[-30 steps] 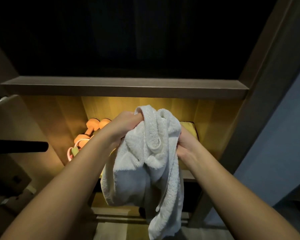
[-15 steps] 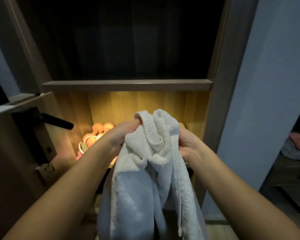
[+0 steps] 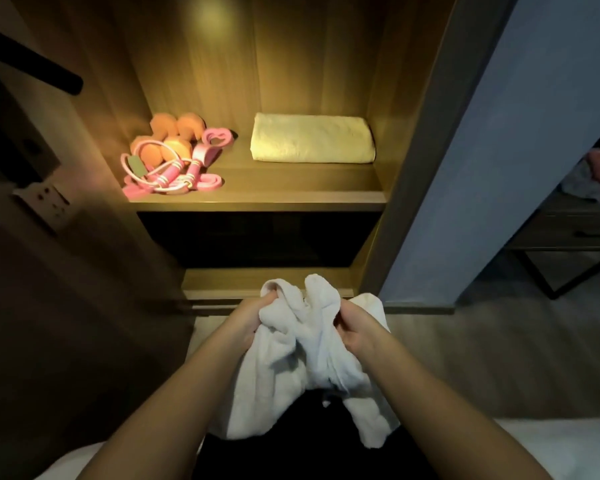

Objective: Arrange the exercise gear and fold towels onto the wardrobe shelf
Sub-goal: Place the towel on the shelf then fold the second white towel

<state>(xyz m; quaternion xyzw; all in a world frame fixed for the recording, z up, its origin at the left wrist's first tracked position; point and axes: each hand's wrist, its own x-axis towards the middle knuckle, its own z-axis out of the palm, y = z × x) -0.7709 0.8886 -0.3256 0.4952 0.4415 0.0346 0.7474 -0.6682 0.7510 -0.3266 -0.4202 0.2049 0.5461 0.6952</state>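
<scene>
A crumpled white towel (image 3: 291, 368) hangs low in front of me, below the lit wardrobe shelf (image 3: 257, 199). My left hand (image 3: 248, 320) grips its left bunch and my right hand (image 3: 355, 329) grips its right bunch. On the shelf a folded towel (image 3: 312, 142) lies at the right back. Orange dumbbells (image 3: 174, 133) sit at the left back, with a pink jump rope and bands (image 3: 168, 174) piled in front of them.
The open wardrobe door with a dark handle (image 3: 35, 69) stands at the left. A blue-grey wall (image 3: 499, 168) flanks the wardrobe on the right. Beyond it a dark table (image 3: 568, 230) carries pink and grey cloth. A lower shelf (image 3: 257, 282) sits near the wooden floor.
The view has tilted down and back, so the lit shelf's contents now show. Both hands came down with the towel, from shelf height to below the lower shelf.
</scene>
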